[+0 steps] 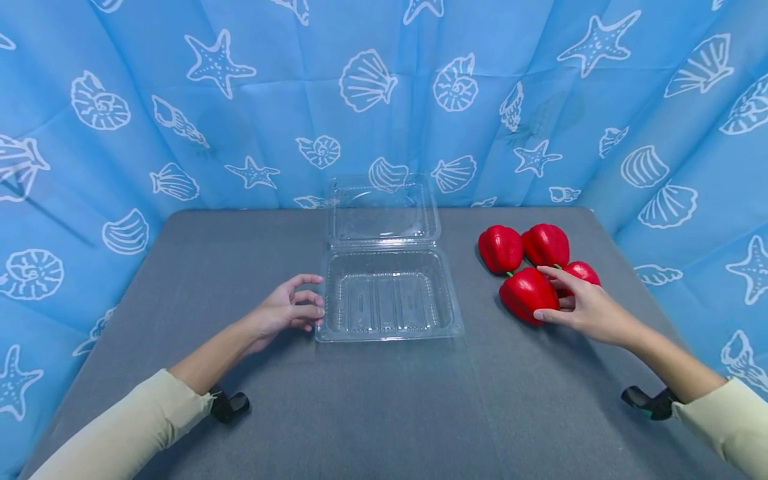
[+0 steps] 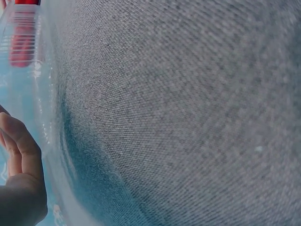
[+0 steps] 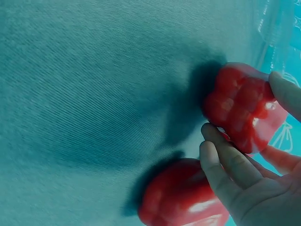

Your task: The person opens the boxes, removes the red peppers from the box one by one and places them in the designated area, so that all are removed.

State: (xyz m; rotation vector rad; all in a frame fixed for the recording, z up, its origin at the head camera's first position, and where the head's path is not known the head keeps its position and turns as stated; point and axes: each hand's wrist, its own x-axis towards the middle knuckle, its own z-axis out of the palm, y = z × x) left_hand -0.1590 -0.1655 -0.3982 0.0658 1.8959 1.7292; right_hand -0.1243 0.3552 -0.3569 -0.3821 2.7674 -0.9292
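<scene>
A clear plastic clamshell container [image 1: 449, 327] stands on the table with its lid [image 1: 384, 235] raised at the back. Beside its left rim is my left hand [image 1: 279, 312], fingers loosely bent and fingertips right at the edge; the left wrist view catches part of this hand [image 2: 23, 165]. My right hand [image 1: 591, 310] grips the nearest red bell pepper [image 1: 525, 295], thumb on one side and fingers on the other. In the right wrist view this pepper [image 3: 240, 108] sits between thumb and fingers, while another pepper [image 3: 183, 195] lies just beneath the fingers.
Two red bell peppers [image 1: 501, 249] [image 1: 546, 245] lie behind the gripped one. Another pepper [image 1: 582, 272] is partly hidden by my right hand. Grey cloth covers the table [image 1: 372, 407], and a blue curtain [image 1: 276, 120] with shell prints hangs along its back and sides.
</scene>
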